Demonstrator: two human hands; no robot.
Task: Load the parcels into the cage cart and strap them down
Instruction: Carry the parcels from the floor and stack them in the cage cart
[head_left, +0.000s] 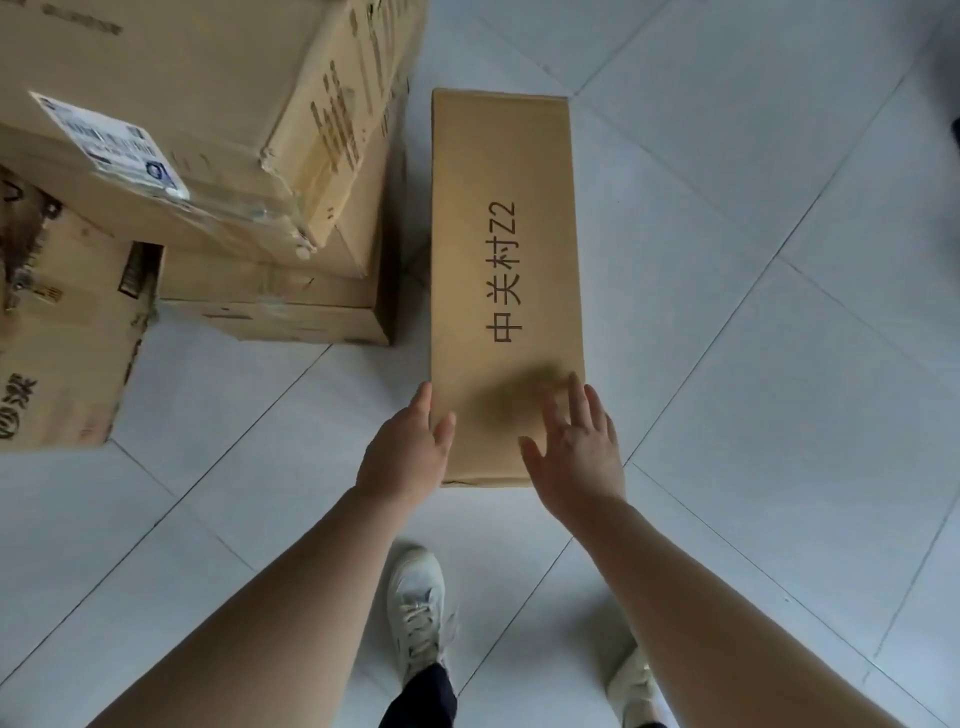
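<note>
Pickup seemed underway: left hand (410, 452), fingers straight, touched the long tan cardboard parcel (506, 208) at its near-left edge, right hand (576, 457) hovered spread above; a two-sided grip seemed next.

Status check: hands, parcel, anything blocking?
Left hand open, touching the long box at its near left edge. Right hand open over the near end. Box flat on floor. Stacked boxes close beside it on the left.

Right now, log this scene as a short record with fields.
Parcel: long box, flat on tiled floor, printed side up
Left hand: against box's near left edge, fingers straight
Right hand: spread open over near right end, blurred
Nearby: stacked boxes to the left
Cage cart: not in view
</note>
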